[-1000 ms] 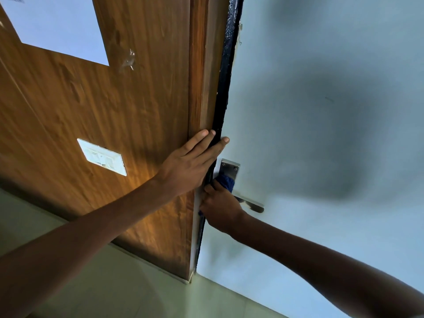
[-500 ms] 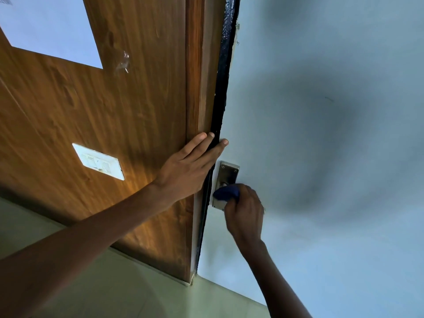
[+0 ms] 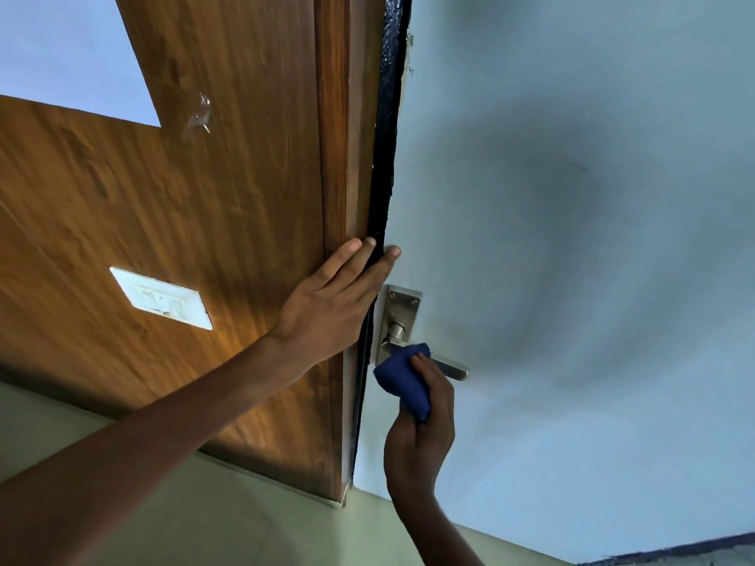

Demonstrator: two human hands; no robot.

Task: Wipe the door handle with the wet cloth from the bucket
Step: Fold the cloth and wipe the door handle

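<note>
A metal lever door handle (image 3: 451, 367) on a steel backplate (image 3: 398, 316) is fixed to the pale blue door (image 3: 572, 239). My right hand (image 3: 421, 435) grips a folded blue cloth (image 3: 402, 381) and presses it against the lever near its pivot, from below. My left hand (image 3: 331, 308) lies flat with its fingers spread across the wooden frame (image 3: 339, 157) and the dark door edge, just above the backplate. The bucket is not in view.
A wood-grain panel (image 3: 163, 218) with a white switch plate (image 3: 161, 298) fills the left side. A black strip (image 3: 388, 116) runs up the gap between frame and door. Pale floor (image 3: 204, 524) lies below.
My right hand has slid down with the cloth from the backplate to the lever, uncovering the plate and pivot. My left hand has stayed on the frame.
</note>
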